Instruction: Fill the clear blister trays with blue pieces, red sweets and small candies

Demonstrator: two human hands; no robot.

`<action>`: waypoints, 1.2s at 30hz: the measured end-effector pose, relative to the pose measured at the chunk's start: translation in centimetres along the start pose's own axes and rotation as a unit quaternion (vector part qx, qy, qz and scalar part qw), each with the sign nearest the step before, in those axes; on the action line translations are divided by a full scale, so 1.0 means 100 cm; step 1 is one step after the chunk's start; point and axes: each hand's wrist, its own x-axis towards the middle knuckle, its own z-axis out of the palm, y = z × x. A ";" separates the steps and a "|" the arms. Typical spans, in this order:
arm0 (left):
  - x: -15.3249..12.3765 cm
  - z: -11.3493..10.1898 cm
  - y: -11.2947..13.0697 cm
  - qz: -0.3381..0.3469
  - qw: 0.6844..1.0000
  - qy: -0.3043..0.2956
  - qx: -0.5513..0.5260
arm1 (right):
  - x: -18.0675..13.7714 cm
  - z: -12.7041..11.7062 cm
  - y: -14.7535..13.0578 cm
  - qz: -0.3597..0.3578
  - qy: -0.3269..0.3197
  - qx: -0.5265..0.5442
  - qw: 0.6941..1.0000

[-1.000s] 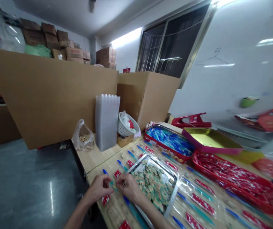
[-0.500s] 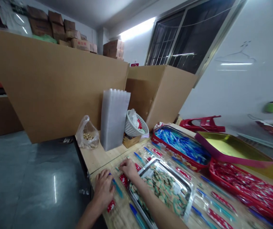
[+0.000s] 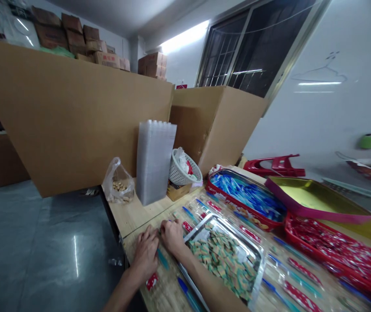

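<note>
My left hand (image 3: 146, 251) lies at the table's left edge, its fingers bent and pressed together over clear plastic packaging. Close beside it is my right hand (image 3: 172, 236), with curled fingers; whatever either hand holds is hidden. A teal plastic strip (image 3: 162, 259) shows between them, and a red packet with white dots (image 3: 152, 281) lies below the left hand. Under my right forearm stands a shiny metal tray (image 3: 259, 264) of small green-and-tan pieces (image 3: 224, 255). Blue and teal sticks (image 3: 188, 294) and another dotted packet (image 3: 187, 226) lie around the tray.
Behind the tray are a red tin of blue sticks (image 3: 246, 195), a red tin of red packets (image 3: 334, 251) and a gold-lined tin (image 3: 315, 199). At the back stand a plastic bag (image 3: 118, 184), stacked clear trays (image 3: 155, 164), a white basket (image 3: 179, 173) and large cardboard boxes (image 3: 84, 125).
My left hand has shifted up and slightly right, closer to the right hand. My right hand has turned and its fingers are more curled. The view has shifted slightly.
</note>
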 end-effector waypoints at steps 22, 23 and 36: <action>0.026 0.007 0.002 0.110 0.983 0.048 0.143 | -0.078 -0.070 0.030 0.021 0.065 0.124 0.990; 0.026 0.007 0.004 0.114 0.981 0.051 0.148 | -0.088 -0.078 0.043 0.029 0.084 0.137 0.987; 0.026 0.024 0.119 0.151 0.985 0.066 0.058 | -0.141 -0.105 0.142 0.112 0.121 0.104 0.981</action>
